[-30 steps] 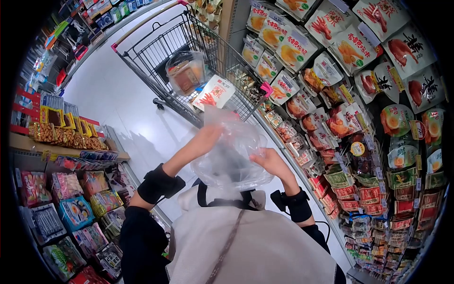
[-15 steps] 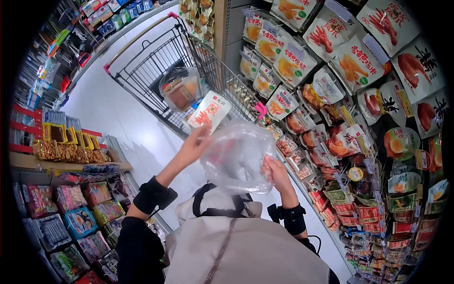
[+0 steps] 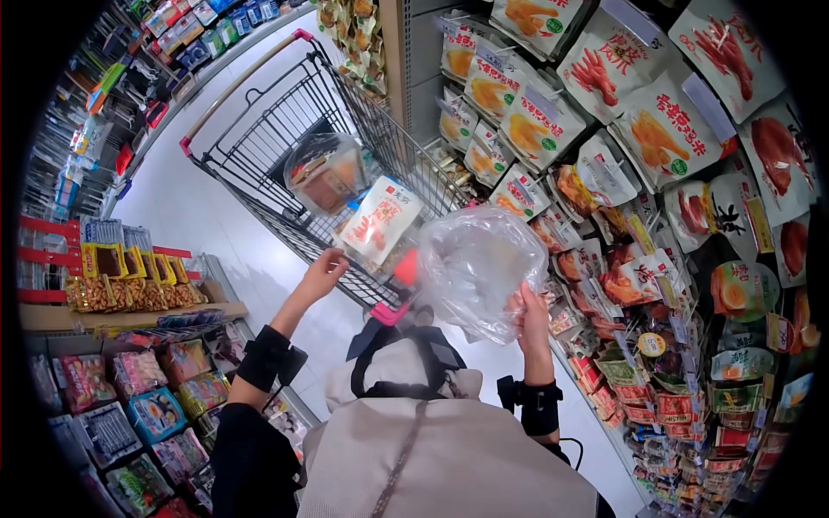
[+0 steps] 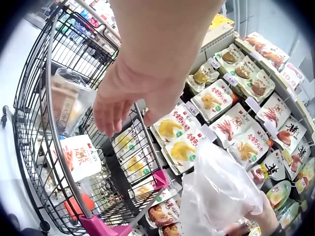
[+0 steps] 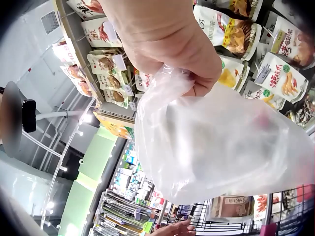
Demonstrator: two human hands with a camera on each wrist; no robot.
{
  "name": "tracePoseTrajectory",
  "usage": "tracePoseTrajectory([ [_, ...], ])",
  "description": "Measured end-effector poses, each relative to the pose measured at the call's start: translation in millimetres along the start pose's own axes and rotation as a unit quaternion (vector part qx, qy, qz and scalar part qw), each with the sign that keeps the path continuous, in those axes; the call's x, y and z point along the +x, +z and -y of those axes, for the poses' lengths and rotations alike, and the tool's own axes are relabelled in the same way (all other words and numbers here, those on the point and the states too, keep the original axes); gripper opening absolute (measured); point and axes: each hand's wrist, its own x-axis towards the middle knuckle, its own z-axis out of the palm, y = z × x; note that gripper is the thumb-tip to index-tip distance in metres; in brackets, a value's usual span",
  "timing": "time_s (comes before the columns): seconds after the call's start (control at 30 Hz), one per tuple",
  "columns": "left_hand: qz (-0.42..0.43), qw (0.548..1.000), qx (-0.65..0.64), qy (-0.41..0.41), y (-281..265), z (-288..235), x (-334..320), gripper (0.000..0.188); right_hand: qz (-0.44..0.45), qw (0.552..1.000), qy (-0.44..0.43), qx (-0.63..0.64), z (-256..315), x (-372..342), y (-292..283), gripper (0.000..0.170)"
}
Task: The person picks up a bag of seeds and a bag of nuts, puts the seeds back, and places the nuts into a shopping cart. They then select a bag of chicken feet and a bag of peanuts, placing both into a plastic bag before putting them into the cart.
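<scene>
My right hand (image 3: 534, 321) grips the gathered edge of a clear plastic bag (image 3: 484, 268), which hangs puffed out in front of me. In the right wrist view the bag (image 5: 211, 142) bunches up inside the curled fingers. Beside the near rim of the shopping cart (image 3: 259, 129), my left hand (image 3: 324, 273) is empty, its fingers loosely bent. The left wrist view shows that hand (image 4: 138, 93) over the cart's side. Inside the cart lie a white chicken-feet snack pouch (image 3: 380, 220), a clear bag with a brown package (image 3: 324, 173), and a round red item (image 4: 78, 205).
Hanging snack pouches (image 3: 540, 121) cover the shelf wall on the right, close to the bag. Packaged snacks fill the shelf (image 3: 155, 406) on the left. A pale floor aisle (image 3: 164, 190) runs beside the cart, whose pink corner (image 3: 389, 312) points towards me.
My left hand has come off the bag and moved left to the cart's rim. My right hand has carried the bag to the right. The cart sits nearer and lower in view.
</scene>
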Motion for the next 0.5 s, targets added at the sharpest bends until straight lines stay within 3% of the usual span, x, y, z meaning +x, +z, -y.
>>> tracePoseTrajectory([
  [0.17,0.024,1.000,-0.015,-0.005,-4.6,17.0,28.1,0.036,-0.041,0.999,-0.003,-0.008,5.4,4.8,11.8,0.034],
  [0.4,0.094,0.993,0.053,-0.044,-22.6,35.4,96.2,0.040,-0.040,0.993,-0.064,0.093,-4.3,8.7,36.0,0.031],
  [0.5,0.132,0.990,0.045,-0.014,-42.4,48.7,136.5,0.031,-0.054,0.980,-0.088,0.172,-7.5,12.8,65.0,0.028],
])
